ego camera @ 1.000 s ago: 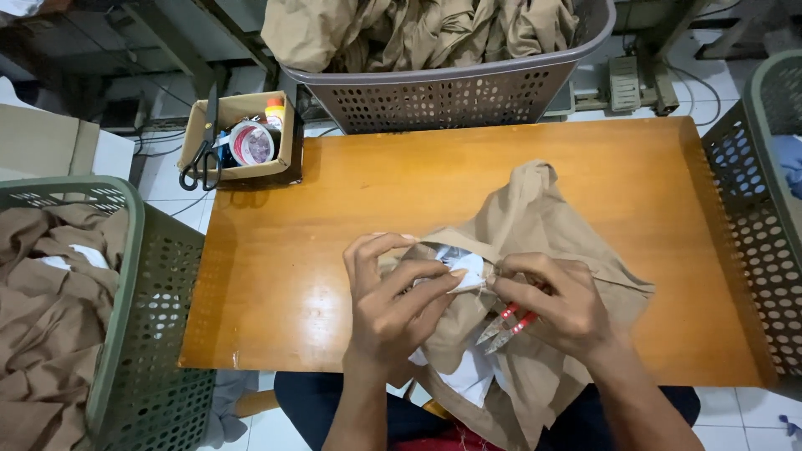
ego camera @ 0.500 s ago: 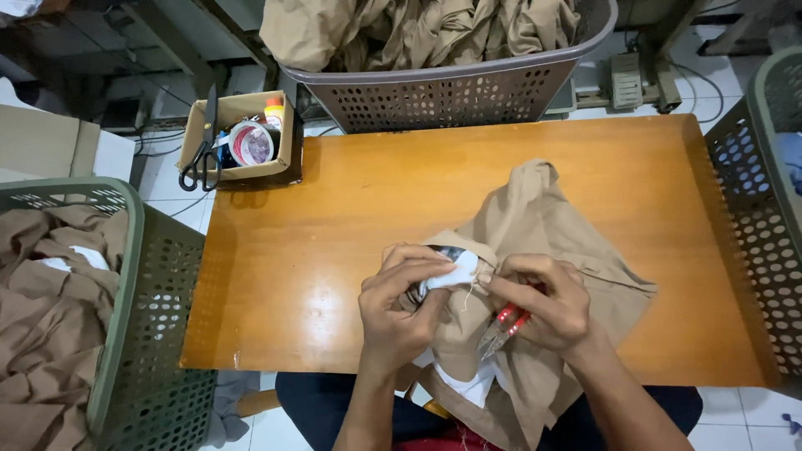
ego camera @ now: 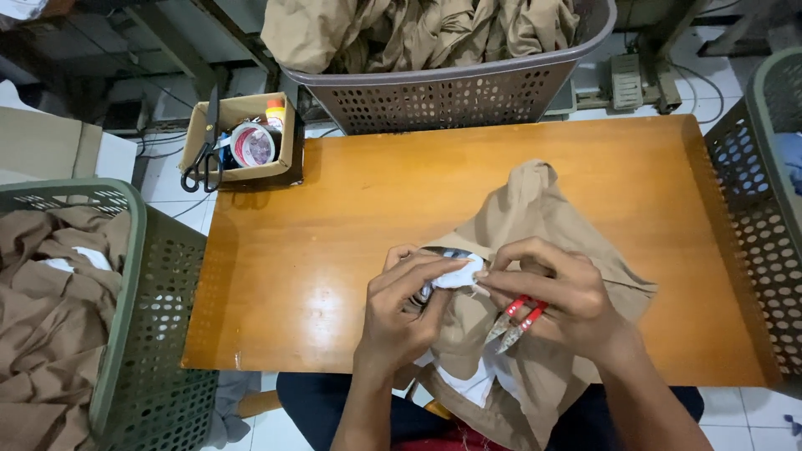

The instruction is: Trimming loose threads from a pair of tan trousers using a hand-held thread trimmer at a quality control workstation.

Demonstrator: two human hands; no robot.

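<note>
tan garment (ego camera: 535, 242) bunched on wooden table (ego camera: 334, 217); left hand (ego camera: 409, 305) fingers pinch white label (ego camera: 458, 274) taut, right hand (ego camera: 555, 296) fingers clamped on red thread snips (ego camera: 516, 319), tips together at label edge.

Left hand (ego camera: 409, 305) and right hand (ego camera: 555, 296) meet, fingertips pinched.

My left hand (ego camera: 409, 313) now sits higher and further toward the frame's centre than a second ago, its fingers curled tighter over the white label patch (ego camera: 458, 273) on the khaki garment (ego camera: 535, 225). My right hand (ego camera: 555, 301) closes in from the right until its fingertips meet the left's at that patch. The red-handled thread snips (ego camera: 516, 319) under my right palm tilt slightly steeper.
</note>
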